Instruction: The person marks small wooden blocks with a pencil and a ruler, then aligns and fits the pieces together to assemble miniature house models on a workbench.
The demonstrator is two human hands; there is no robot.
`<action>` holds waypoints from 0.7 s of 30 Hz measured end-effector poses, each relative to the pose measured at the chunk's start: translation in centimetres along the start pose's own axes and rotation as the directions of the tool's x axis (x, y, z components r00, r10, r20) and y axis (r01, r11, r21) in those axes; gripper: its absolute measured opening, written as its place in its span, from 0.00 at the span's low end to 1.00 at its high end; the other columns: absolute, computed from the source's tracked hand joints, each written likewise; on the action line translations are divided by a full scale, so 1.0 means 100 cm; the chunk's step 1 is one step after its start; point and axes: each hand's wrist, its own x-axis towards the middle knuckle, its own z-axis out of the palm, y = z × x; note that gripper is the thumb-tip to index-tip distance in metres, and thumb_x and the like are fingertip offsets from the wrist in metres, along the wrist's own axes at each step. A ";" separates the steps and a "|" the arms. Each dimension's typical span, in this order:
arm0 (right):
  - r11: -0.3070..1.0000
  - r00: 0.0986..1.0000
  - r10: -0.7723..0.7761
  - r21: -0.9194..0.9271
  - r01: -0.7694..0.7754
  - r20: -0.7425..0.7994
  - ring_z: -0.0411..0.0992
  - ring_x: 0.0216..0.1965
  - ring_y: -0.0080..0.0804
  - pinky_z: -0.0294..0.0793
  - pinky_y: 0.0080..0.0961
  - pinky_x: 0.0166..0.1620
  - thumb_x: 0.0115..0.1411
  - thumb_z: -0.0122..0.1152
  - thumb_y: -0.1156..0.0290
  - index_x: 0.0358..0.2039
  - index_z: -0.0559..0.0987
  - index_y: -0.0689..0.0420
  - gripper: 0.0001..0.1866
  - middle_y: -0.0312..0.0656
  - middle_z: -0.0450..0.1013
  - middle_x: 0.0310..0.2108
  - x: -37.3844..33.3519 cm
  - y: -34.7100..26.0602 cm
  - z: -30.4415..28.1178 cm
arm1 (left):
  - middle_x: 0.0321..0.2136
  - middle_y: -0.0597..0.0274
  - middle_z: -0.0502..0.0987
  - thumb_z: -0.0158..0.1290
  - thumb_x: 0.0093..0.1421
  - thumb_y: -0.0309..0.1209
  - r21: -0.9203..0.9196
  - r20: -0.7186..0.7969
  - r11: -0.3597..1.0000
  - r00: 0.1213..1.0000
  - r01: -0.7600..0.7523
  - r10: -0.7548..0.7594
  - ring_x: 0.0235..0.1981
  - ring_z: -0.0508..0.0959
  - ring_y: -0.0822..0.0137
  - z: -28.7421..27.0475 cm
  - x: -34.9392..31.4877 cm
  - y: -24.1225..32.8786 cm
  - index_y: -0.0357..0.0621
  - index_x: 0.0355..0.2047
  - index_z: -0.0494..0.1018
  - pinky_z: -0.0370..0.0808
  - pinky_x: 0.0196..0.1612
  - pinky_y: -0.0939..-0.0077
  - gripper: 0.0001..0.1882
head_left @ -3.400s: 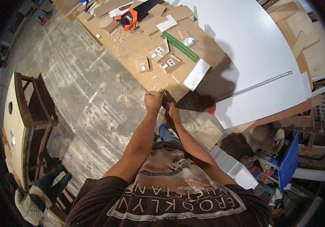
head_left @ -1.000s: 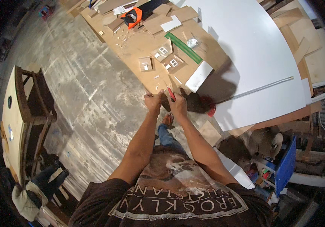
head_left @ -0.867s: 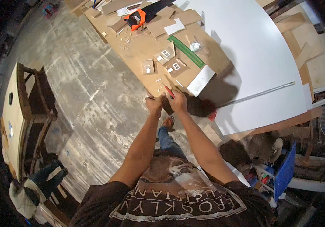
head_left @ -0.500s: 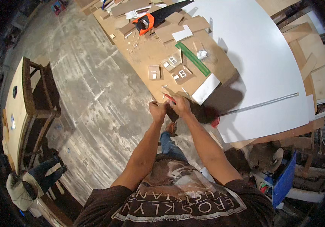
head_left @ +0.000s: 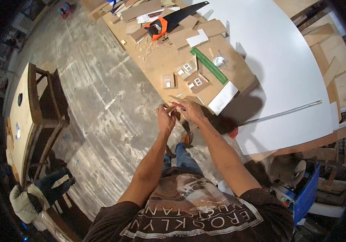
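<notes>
Both my hands meet just off the near edge of the brown work board (head_left: pixel 153 66). My right hand (head_left: pixel 193 112) is closed around a slim red-handled tool that looks like a cutter knife (head_left: pixel 178 105). Right beside it, my left hand (head_left: pixel 165 120) is pinched, fingertips close to the tool; whatever it holds is too small to make out. Beyond them on the board are small cardboard-like model pieces: a little box (head_left: pixel 167 80) and two wall pieces with white window frames, one farther (head_left: pixel 186 68) and one nearer (head_left: pixel 199 82). Thin white slivers lie near my fingers.
A green ruler (head_left: pixel 209 65), a white rectangular piece (head_left: pixel 223 98) and a crumpled silvery lump (head_left: pixel 219 61) lie right of the models. Farther back sit an orange-handled saw (head_left: pixel 157 28) and offcuts. A metal rod (head_left: pixel 279 113) crosses the white sheet (head_left: pixel 273 64). A wooden table (head_left: pixel 22 117) stands left.
My left hand has turned, bringing its fingertips up toward the red tool. The tool now lies more level across my fingers. The whole view has shifted slightly.
</notes>
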 end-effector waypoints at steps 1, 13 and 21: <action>1.000 1.000 0.001 -0.001 -0.001 0.003 0.76 0.42 0.55 0.75 0.46 0.46 0.56 0.66 0.69 0.40 0.81 0.60 0.12 0.52 0.77 0.39 0.000 0.002 0.000 | 0.42 0.56 0.73 0.59 0.55 0.25 -0.013 0.010 1.000 1.000 0.005 -0.005 0.46 0.70 0.50 0.001 0.003 0.001 0.52 0.40 0.85 0.71 0.50 0.60 0.13; 0.993 0.997 0.070 0.090 -0.071 0.018 0.76 0.44 0.57 0.74 0.46 0.47 0.53 0.67 0.69 0.40 0.80 0.62 0.15 0.56 0.77 0.39 0.003 0.015 0.007 | 0.49 0.56 0.71 0.62 0.48 0.28 -0.069 0.059 0.996 0.997 -0.047 0.051 0.52 0.66 0.48 0.008 0.016 -0.003 0.52 0.35 0.86 0.65 0.57 0.56 0.12; 0.991 0.998 0.069 0.113 -0.069 0.011 0.75 0.44 0.61 0.74 0.48 0.46 0.52 0.62 0.77 0.40 0.79 0.64 0.13 0.59 0.76 0.37 0.002 0.013 0.007 | 0.46 0.55 0.71 0.63 0.52 0.30 0.006 0.000 0.999 0.999 -0.032 0.032 0.51 0.67 0.49 0.006 0.007 -0.005 0.51 0.36 0.85 0.65 0.54 0.53 0.10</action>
